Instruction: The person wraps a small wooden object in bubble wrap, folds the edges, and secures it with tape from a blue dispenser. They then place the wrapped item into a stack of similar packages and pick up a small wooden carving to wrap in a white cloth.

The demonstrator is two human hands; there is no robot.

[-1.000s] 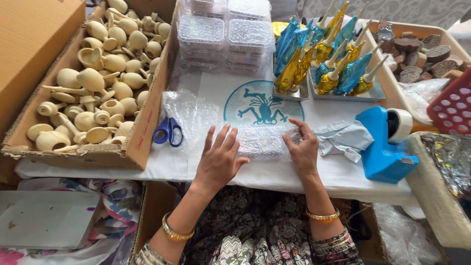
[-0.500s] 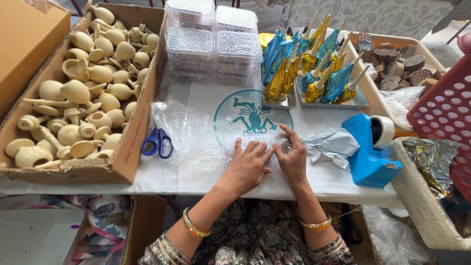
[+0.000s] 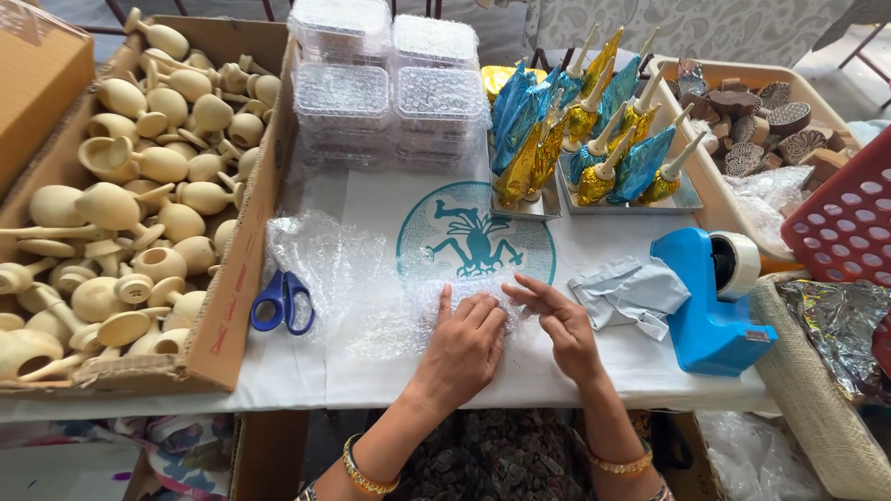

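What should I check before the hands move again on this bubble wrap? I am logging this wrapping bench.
1. Left hand flat on the bubble wrap: ok.
2. Right hand touching the wrap's right end: ok.
3. What lies inside the wrap: cannot tell.
4. Scissors near the left hand, on the table: ok.
5. Blue tape dispenser beside the right hand, roll loaded: ok.
6. Grey cloth apart from the wrap: ok.

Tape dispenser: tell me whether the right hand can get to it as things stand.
Probably yes. The right hand lies beside the blue tape dispenser, with only a flat grey cloth between them on the table.
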